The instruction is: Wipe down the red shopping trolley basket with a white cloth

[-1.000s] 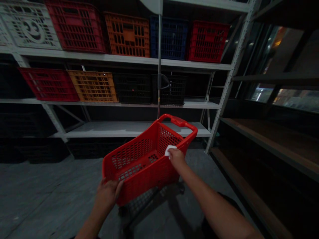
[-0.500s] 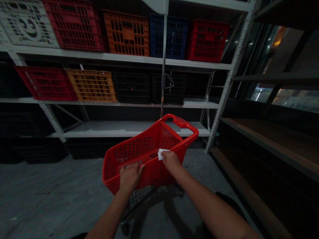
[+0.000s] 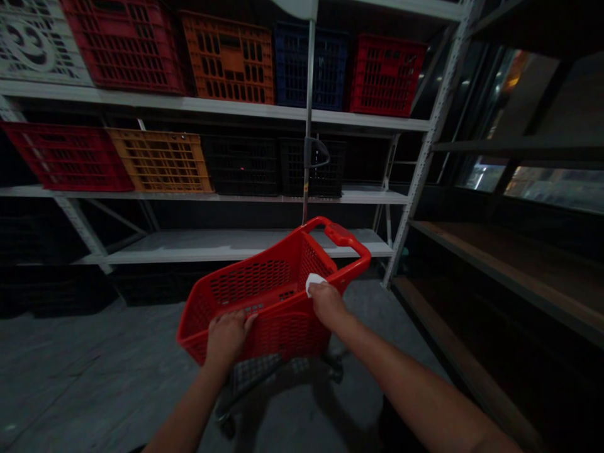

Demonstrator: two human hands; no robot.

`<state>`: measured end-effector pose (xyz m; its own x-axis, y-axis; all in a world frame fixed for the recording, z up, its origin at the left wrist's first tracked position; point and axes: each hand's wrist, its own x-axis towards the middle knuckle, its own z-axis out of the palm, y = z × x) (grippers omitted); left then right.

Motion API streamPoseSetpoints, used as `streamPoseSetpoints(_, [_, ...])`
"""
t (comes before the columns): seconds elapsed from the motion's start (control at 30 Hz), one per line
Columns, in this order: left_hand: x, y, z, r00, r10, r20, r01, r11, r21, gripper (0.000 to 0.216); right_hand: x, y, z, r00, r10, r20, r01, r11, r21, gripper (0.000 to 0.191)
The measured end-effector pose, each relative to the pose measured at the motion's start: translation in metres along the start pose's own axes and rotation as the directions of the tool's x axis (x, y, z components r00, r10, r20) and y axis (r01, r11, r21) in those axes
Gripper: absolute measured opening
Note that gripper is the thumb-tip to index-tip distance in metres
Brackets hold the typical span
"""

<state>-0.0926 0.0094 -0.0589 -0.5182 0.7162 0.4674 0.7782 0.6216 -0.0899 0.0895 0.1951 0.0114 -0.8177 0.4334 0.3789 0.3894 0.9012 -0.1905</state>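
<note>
A red plastic shopping cart (image 3: 287,327) stands on the floor in front of me, its handle toward the back right. My left hand (image 3: 228,333) grips the cart's near rim close to its left end, with the fingers hooked over inside. Farther right along the same rim is my right hand (image 3: 328,304), closed on a white cloth or tissue (image 3: 313,283) that pokes out past the fingers over the rim. Whether it is paper or fabric I cannot tell. No goods show inside the basket.
White metal shelving (image 3: 226,245) spans the back, with crates on it such as an orange crate (image 3: 231,60) and a yellow crate (image 3: 163,162). A metal pole (image 3: 310,88) rises behind the cart. Wooden shelves (image 3: 495,251) stand to the right. Grey floor (image 3: 70,377) lies at left.
My right hand and the white cloth have slid slightly right along the rim toward the handle. The cart, shelves and my left hand appear shifted left in view.
</note>
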Motion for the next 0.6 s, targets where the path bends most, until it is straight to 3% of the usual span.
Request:
streamPoseSetpoints(0.07, [0.0,-0.007,0.0,1.0,0.014,0.0,-0.014,1.0,0.0,0.048,-0.002,0.013,-0.011,1.0,0.014,-0.016,-0.014,1.0,-0.01,0.026])
streamPoseSetpoints(0.2, [-0.001,-0.021,0.003,0.999,0.019,0.029,-0.018,0.999,-0.047,0.049,-0.003,0.062,-0.052,0.969,0.206,-0.135,-0.215,0.975,-0.055,0.025])
streamPoseSetpoints(0.27, [-0.002,-0.026,0.004,0.999,0.01,0.049,-0.006,0.998,-0.068,0.049,-0.004,0.07,-0.061,0.943,0.263,-0.202,-0.28,0.958,-0.059,0.026])
streamPoseSetpoints(0.33, [-0.003,-0.03,0.006,0.999,0.002,0.052,0.002,0.997,-0.076,0.049,-0.005,0.06,-0.056,0.946,0.242,-0.214,-0.26,0.964,-0.056,0.027])
streamPoseSetpoints(0.47, [-0.003,-0.04,0.009,0.998,0.021,0.052,-0.016,0.996,-0.084,0.048,-0.01,0.02,-0.034,0.992,0.039,-0.122,-0.045,0.998,-0.045,0.027])
streamPoseSetpoints(0.53, [-0.003,-0.046,0.01,0.997,0.037,0.071,-0.031,0.997,-0.075,0.048,-0.013,0.018,-0.036,0.994,0.01,-0.104,-0.015,0.999,-0.047,0.026])
streamPoseSetpoints(0.6, [-0.001,-0.052,0.011,0.995,0.045,0.09,-0.039,0.997,-0.072,0.047,-0.016,0.033,-0.049,0.989,0.076,-0.131,-0.083,0.995,-0.051,0.026])
